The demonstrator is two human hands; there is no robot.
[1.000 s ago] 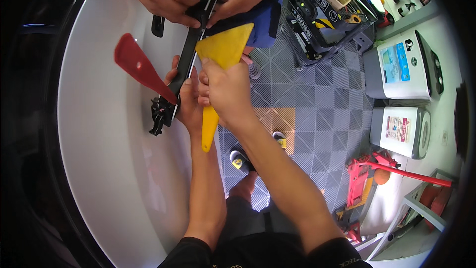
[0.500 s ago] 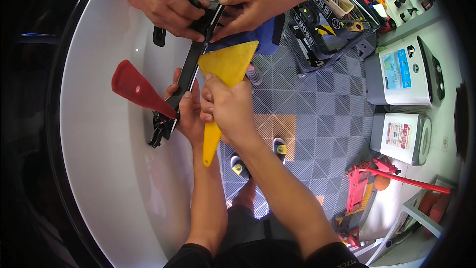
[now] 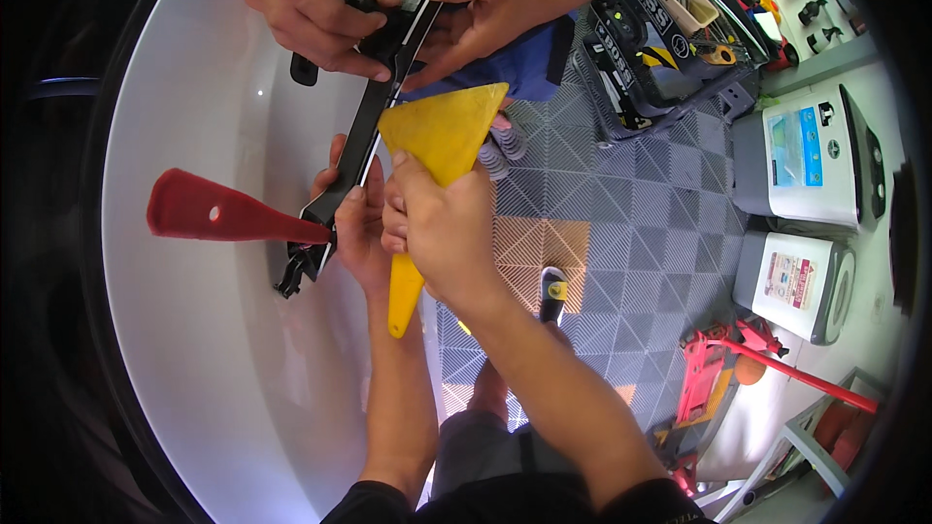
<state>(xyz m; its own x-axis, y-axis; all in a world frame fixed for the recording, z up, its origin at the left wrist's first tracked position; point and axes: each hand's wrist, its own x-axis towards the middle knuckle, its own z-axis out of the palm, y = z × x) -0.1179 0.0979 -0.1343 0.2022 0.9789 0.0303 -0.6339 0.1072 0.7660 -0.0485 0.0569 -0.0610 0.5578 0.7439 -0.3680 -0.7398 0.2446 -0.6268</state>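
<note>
My right hand is closed round a yellow triangular plastic scraper, one corner of its broad blade against the edge of a long black trim strip with a bright rim. Below it, my left hand grips the lower part of that strip, thumb on the near side and fingertips showing beyond. A red plastic pry tool juts left from the strip's lower end, its narrow tip lodged there, with no hand on it. At the upper end, a co-worker's two hands hold the strip.
A white curved car panel lies along the left. Patterned grey tiles cover the floor. A tool bag stands at the upper right. Two white-and-grey containers, a red floor jack and a metal frame line the right side.
The red pry tool has swung from slanting upward to nearly level, its wide end farther left. My right hand and the scraper have shifted slightly left against the strip.
</note>
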